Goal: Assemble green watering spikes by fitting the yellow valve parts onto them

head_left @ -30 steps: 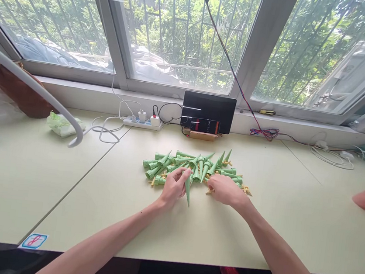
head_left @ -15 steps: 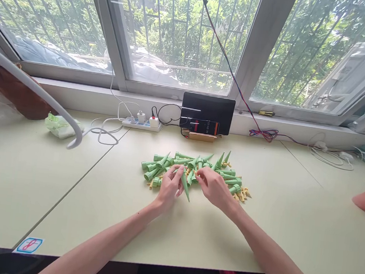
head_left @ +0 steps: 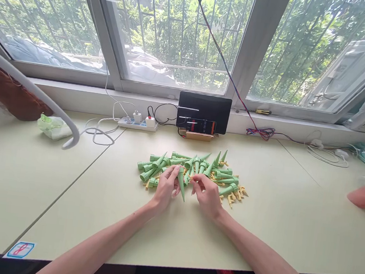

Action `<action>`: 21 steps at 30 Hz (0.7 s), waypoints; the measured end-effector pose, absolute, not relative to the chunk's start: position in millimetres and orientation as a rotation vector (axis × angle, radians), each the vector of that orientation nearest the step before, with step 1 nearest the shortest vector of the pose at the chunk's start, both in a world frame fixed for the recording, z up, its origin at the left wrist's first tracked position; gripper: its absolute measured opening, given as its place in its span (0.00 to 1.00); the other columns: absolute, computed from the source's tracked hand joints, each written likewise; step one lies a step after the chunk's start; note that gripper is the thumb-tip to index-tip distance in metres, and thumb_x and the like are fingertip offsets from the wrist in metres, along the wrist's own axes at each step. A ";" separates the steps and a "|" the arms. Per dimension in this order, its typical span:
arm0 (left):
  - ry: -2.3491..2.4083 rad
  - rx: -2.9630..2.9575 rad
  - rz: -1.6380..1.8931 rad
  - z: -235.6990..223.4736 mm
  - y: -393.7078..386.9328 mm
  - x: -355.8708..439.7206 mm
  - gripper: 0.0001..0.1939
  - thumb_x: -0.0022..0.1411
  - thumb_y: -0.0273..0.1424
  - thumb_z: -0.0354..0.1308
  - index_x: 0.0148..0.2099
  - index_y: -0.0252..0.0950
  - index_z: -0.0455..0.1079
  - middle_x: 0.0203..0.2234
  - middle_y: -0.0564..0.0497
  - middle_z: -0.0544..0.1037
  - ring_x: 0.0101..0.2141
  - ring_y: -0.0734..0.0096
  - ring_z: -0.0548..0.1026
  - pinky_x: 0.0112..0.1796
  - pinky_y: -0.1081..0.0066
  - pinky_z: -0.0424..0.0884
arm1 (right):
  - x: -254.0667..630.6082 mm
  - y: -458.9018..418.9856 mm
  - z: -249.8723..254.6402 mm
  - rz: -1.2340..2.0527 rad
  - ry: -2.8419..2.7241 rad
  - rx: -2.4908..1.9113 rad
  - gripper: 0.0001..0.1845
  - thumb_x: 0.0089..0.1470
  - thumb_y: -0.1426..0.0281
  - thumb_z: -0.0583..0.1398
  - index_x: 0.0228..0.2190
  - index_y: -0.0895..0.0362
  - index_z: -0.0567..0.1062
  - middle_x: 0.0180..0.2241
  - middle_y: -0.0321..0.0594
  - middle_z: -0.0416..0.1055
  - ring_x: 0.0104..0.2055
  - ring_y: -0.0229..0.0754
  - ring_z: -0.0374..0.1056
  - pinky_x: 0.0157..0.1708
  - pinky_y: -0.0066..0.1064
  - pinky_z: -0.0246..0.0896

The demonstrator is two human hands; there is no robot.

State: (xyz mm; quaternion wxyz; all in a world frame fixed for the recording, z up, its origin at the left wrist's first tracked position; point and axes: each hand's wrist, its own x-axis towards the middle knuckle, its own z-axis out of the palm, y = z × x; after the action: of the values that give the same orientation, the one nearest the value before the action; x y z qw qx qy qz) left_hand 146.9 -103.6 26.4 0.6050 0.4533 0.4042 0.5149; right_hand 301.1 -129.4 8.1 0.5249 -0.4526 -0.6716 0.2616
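Green spike (head_left: 181,184): held tilted above the bench (head_left: 174,237) in the left hand (head_left: 165,188), its wide end at the thumb, its point aimed down toward the near edge.
Left fingers: closed round the wide end; how far they were wrapped behind it could not be told.
Small yellow piece (head_left: 192,178): apparently pinched at the tips of the right hand (head_left: 207,197), just beside the spike; its exact shape was hidden.
Right fingers: thumb and forefinger drawn nearly together on that piece, the others loosely curled.
Steadying: judged best done by the left hand alone, with the wide end left uncovered by the thumb.
Lining up: a straight approach by the piece was judged safer than a slanted one, which could have been jammed.
Pile of green spikes (head_left: 154,165): heaped behind both hands; elbow room was called for.
Loose yellow pieces (head_left: 237,195): scattered beyond the right hand, within easy reach.
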 end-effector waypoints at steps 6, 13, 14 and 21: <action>0.930 1.090 1.173 27.6 -106.0 148.4 0.22 0.62 0.49 0.56 0.46 0.36 0.70 0.18 0.58 0.65 0.12 0.81 0.58 0.11 0.78 0.52 | 299.7 -130.2 8.4 0.709 -1.574 -1.069 0.08 0.61 0.65 0.58 0.35 0.55 0.73 0.31 0.38 0.72 0.22 0.36 0.68 0.24 0.29 0.66; 0.934 1.100 1.182 27.8 -105.9 148.6 0.21 0.63 0.49 0.56 0.46 0.36 0.70 0.18 0.57 0.65 0.13 0.80 0.58 0.11 0.79 0.54 | 300.6 -131.1 10.5 0.689 -1.557 -1.070 0.09 0.61 0.63 0.59 0.37 0.55 0.75 0.32 0.39 0.73 0.22 0.36 0.67 0.24 0.29 0.67; 0.935 1.100 1.181 27.5 -105.7 148.5 0.21 0.63 0.49 0.56 0.46 0.36 0.70 0.19 0.57 0.66 0.13 0.81 0.58 0.11 0.79 0.54 | 300.9 -131.1 10.9 0.683 -1.556 -1.070 0.09 0.61 0.64 0.59 0.37 0.55 0.75 0.32 0.39 0.73 0.23 0.36 0.68 0.24 0.29 0.67; 0.934 1.119 1.180 26.8 -106.2 148.0 0.20 0.63 0.48 0.56 0.45 0.36 0.70 0.19 0.57 0.66 0.13 0.81 0.58 0.11 0.79 0.53 | 301.8 -131.9 13.3 0.610 -1.583 -1.075 0.08 0.61 0.65 0.59 0.37 0.56 0.75 0.32 0.39 0.74 0.24 0.36 0.68 0.24 0.29 0.66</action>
State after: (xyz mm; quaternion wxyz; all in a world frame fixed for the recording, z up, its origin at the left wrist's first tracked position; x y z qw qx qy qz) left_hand 148.0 -106.2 26.8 0.5918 0.4809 0.4016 0.5072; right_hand 301.8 -131.9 13.3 0.5368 -0.4517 -0.6649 0.2562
